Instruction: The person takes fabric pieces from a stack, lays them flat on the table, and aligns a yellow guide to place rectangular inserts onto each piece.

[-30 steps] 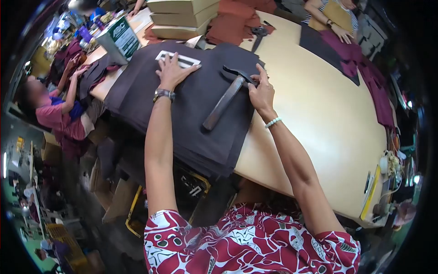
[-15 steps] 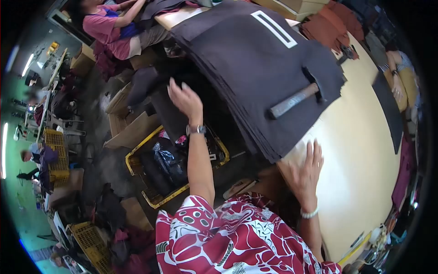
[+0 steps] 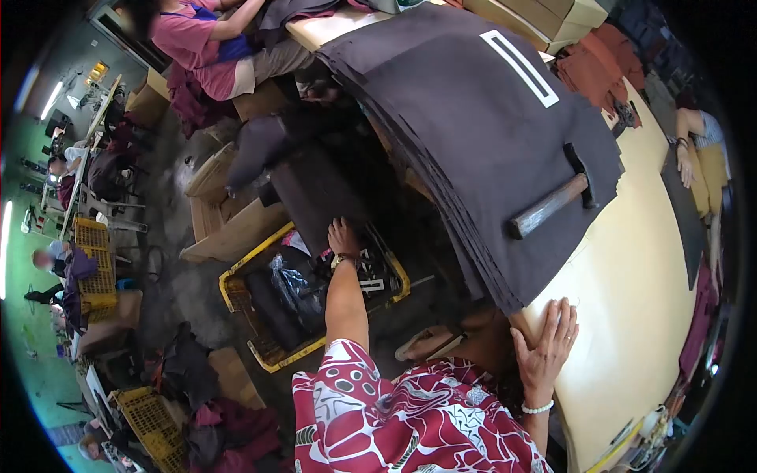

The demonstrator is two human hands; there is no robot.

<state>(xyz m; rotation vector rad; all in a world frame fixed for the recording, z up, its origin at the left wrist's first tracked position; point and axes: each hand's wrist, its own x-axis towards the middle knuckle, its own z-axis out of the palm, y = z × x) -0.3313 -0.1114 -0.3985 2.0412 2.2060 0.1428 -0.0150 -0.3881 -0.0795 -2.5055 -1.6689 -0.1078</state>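
My left hand [image 3: 344, 238] reaches down over the yellow crate [image 3: 288, 359], its fingers stretched out against the edge of a folded dark cloth [image 3: 315, 189]. The fingers look spread rather than wrapped round it. Flat on the pale table [image 3: 623, 315] lies my right hand [image 3: 546, 340], fingers apart, near the front corner of a stack of dark cloth pieces [image 3: 449, 118]. On that stack rest a hammer [image 3: 552, 206] with a worn handle and a white rectangular frame [image 3: 520, 68]. A clear plastic-wrapped bundle [image 3: 292, 284] and another white frame [image 3: 372, 285] are inside the crate.
An open cardboard box [image 3: 236, 229] stands left of the crate. A person in a pink shirt [image 3: 185, 39] sits at the upper left. Rust-coloured cloth [image 3: 591, 67] lies at the table's far end, and another person's hand [image 3: 685, 165] is at the right.
My left hand has come down from a raised position to the dark cloth at the crate. My right hand has settled flat onto the table edge. The view has shifted slightly.
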